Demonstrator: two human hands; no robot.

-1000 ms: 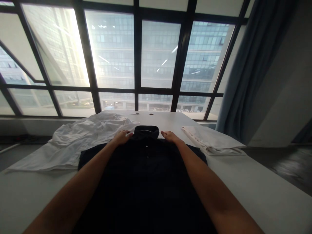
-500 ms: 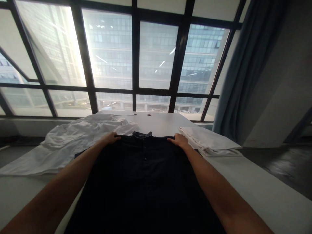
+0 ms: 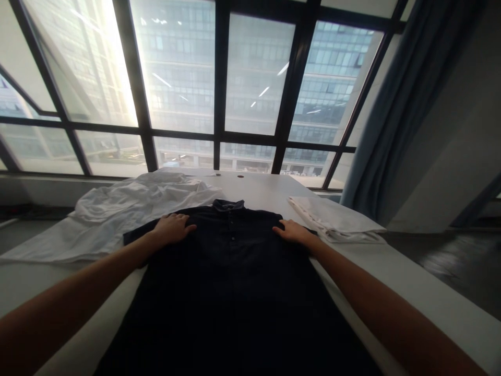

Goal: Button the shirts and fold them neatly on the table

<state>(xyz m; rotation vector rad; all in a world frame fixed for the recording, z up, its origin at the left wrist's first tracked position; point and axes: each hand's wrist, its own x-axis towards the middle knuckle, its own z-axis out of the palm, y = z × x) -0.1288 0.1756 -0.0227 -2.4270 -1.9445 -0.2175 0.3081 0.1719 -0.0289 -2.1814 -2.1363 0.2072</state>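
Observation:
A dark navy shirt [image 3: 235,292] with a buttoned placket lies spread on the white table [image 3: 262,188], its collar toward the windows. On its left shoulder area rests my left hand [image 3: 172,228], palm down with the fingers apart. My right hand [image 3: 291,231] lies on the opposite shoulder near the sleeve, fingers extended over the cloth. Neither hand grips the fabric. The short sleeves spread out beside both hands. The shirt's lower hem is outside the view.
Crumpled white cloth [image 3: 144,203] covers the table's left side. A folded white cloth [image 3: 336,216] sits at the right, near the edge. Large windows stand behind the table, with a blue-grey curtain [image 3: 395,115] at the right.
Both hands have let go of the shirt's shoulder edges and now lie flat on the fabric. The shoulders have settled down, and the view has tilted slightly downward.

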